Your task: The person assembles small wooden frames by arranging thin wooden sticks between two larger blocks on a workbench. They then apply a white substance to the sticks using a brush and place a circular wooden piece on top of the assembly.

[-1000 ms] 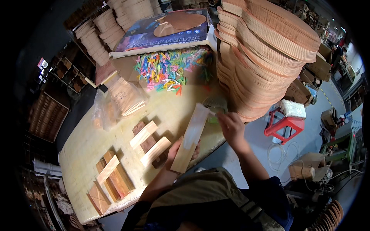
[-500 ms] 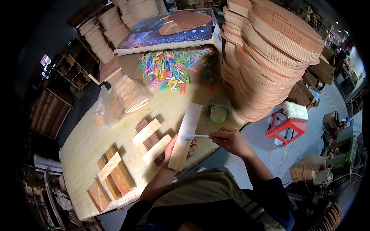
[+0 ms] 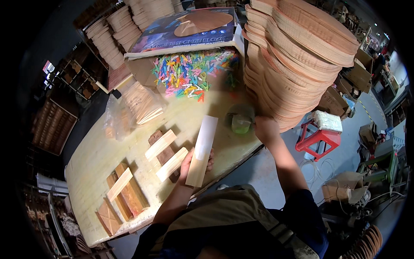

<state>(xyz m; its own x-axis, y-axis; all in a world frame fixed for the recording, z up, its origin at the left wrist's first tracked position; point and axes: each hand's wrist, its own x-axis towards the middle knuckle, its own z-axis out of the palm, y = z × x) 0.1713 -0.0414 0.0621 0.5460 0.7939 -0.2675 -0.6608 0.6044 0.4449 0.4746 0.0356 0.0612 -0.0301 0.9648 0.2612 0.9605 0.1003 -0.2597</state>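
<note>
My left hand is closed around a flat pale wooden strip, fingers wrapped under it and showing at its right edge. White wet-looking coating covers the strip's far part; its near end is bare wood. To the right, my right hand is closed beside a small cup with green at its bottom. It grips a brush, mostly hidden by the fingers and the cup. Left of the strip, short wooden pieces lie across a dark brown block.
Tall stacks of guitar-shaped wooden parts stand at the right. A cardboard box holds many colourful small clips. A plastic bag of thin wood strips, more wooden blocks and a red stool are around.
My right hand has moved away from the strip, up and right to the cup, taking the brush along. The white coating on the strip reaches about as far as before.
</note>
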